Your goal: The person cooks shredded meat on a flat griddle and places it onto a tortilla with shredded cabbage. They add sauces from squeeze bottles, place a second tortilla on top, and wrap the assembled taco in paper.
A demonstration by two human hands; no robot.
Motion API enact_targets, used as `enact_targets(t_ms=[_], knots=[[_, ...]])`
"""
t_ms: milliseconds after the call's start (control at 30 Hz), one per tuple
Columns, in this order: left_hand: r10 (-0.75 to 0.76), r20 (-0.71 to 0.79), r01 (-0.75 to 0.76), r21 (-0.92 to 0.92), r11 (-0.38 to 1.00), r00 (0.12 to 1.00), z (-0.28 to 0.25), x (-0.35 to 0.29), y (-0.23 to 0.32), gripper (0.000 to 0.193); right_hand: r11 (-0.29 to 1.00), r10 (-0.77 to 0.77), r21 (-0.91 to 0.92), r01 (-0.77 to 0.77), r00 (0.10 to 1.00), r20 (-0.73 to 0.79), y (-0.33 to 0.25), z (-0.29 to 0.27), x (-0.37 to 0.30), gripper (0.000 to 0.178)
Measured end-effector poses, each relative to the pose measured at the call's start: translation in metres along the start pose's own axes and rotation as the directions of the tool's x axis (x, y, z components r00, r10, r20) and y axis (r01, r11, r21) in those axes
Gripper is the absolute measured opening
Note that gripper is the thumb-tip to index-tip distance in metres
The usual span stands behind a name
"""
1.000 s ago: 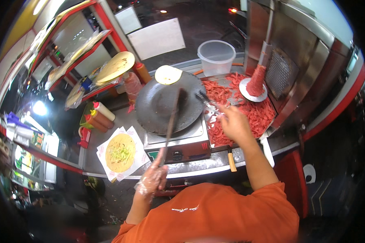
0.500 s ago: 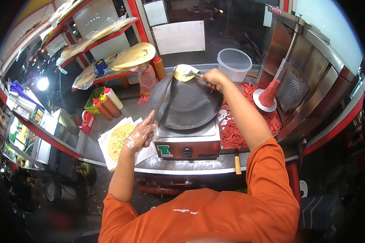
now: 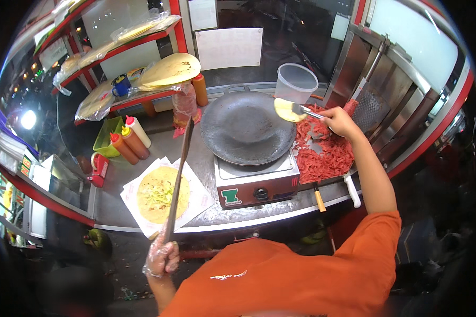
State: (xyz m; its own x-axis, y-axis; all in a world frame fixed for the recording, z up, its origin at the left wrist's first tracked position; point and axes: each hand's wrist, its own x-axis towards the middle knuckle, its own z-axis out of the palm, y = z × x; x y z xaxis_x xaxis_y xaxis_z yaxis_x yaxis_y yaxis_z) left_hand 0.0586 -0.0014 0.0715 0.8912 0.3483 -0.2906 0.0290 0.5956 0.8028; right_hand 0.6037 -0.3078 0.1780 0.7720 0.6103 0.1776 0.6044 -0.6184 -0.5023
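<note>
Compared with the earlier frame, the yellow round (image 3: 285, 110) is shifted from the far rim of the black pan (image 3: 248, 127) to its right side, and the long dark blade (image 3: 180, 182) is drawn away from the pan to the left. The yellow round is pinched at its right edge by metal tongs (image 3: 314, 112), and is seen between the pan's right rim and the tray of shredded red meat (image 3: 325, 158); whether the rim is touched cannot be told. The tongs are gripped by the right hand (image 3: 340, 121), its fingers closed around them. The blade's near end is clasped in the closed fingers of the left hand (image 3: 163, 257), which is covered by a clear plastic glove. The blade is held pointing away from the body, and a flatbread (image 3: 147, 201) topped with pale green shreds (image 3: 158, 194) is partly crossed by it in view. The flatbread is laid on white paper (image 3: 201, 202), to the left of the stove (image 3: 256, 191) on the worktop (image 3: 201, 171). The pan is carried by the stove. A white-handled knife (image 3: 351, 191) is placed at the tray's near right corner.
</note>
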Motion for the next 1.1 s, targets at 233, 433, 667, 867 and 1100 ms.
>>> enact_targets(t_ms=[233,433,667,867,1100], knots=[[0.047,0.095,-0.057,0.112,0.992,0.994,-0.042,0.036,0.070,0.075,0.765,-0.276,-0.644,0.028,0.917,-0.289,-0.059,-0.014,-0.001,0.034],[0.029,0.271,-0.081,0.182,0.980,0.962,-0.043,0.072,0.090,0.071,0.413,-0.286,-0.891,0.191,0.955,0.072,-0.115,0.054,0.002,0.031],[-0.060,0.316,0.029,0.100,0.995,0.947,-0.083,0.047,0.074,0.078,0.942,0.331,-0.015,-0.335,0.937,-0.115,-0.105,-0.003,-0.029,0.025],[-0.014,0.270,0.010,0.016,1.000,0.963,-0.096,0.031,0.058,0.077,0.657,0.618,0.353,-0.666,0.744,0.254,-0.079,0.038,-0.002,0.032],[0.072,0.168,-0.069,-0.025,0.997,0.983,-0.084,0.006,0.057,0.077,0.909,-0.236,-0.403,0.112,0.932,-0.275,-0.103,0.039,0.062,0.031]])
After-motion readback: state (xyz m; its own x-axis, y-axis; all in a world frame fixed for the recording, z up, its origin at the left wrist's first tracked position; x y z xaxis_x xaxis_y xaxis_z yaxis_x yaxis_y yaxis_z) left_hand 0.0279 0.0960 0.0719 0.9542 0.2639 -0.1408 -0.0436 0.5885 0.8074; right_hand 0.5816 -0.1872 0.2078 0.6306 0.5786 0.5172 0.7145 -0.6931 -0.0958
